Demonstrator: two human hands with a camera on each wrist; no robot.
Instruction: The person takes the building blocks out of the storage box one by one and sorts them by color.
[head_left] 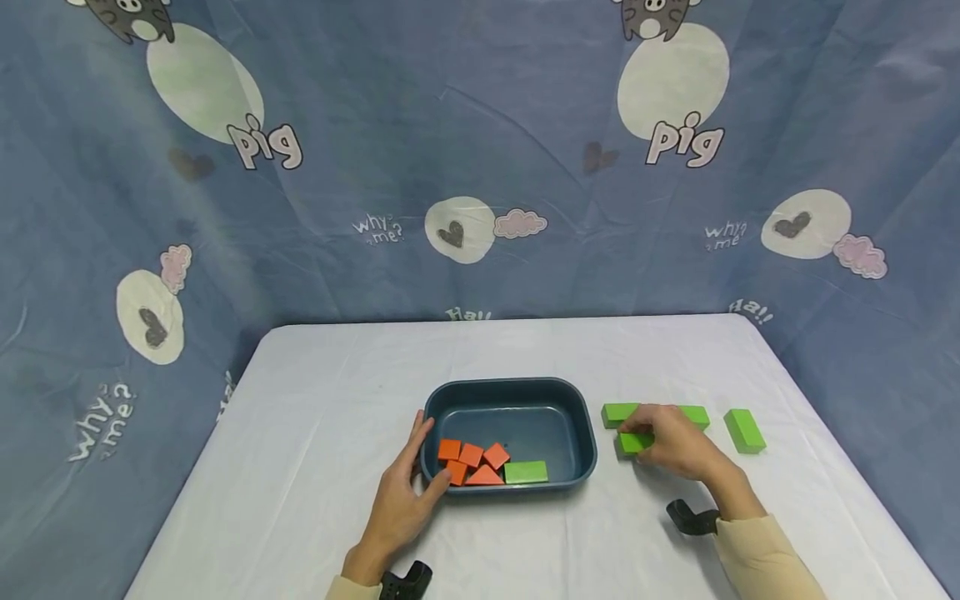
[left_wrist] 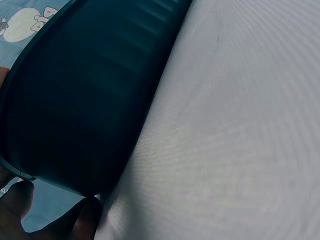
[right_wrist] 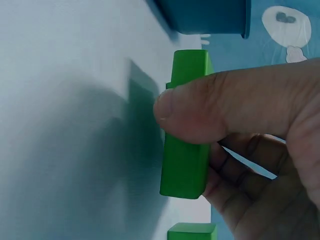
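Observation:
My right hand [head_left: 671, 439] pinches a green rectangular block [right_wrist: 184, 172] between thumb and fingers, to the right of the tray. In the right wrist view the thumb lies across the block's face, and a shadow falls on the cloth beside it. My left hand [head_left: 401, 500] rests against the left end of a dark blue tray [head_left: 517, 388], fingers spread along its side and thumb at the front left corner. In the tray's front left part lie several orange blocks [head_left: 471, 455], and beside them a green block [head_left: 526, 472].
More green blocks lie behind the right hand, one showing on its left [head_left: 618, 413] and one on its right [head_left: 696, 416]. Farther right lies a separate green block [head_left: 745, 431]. A white cloth [head_left: 322, 400] covers the table, with a printed blue curtain [head_left: 517, 275] behind it.

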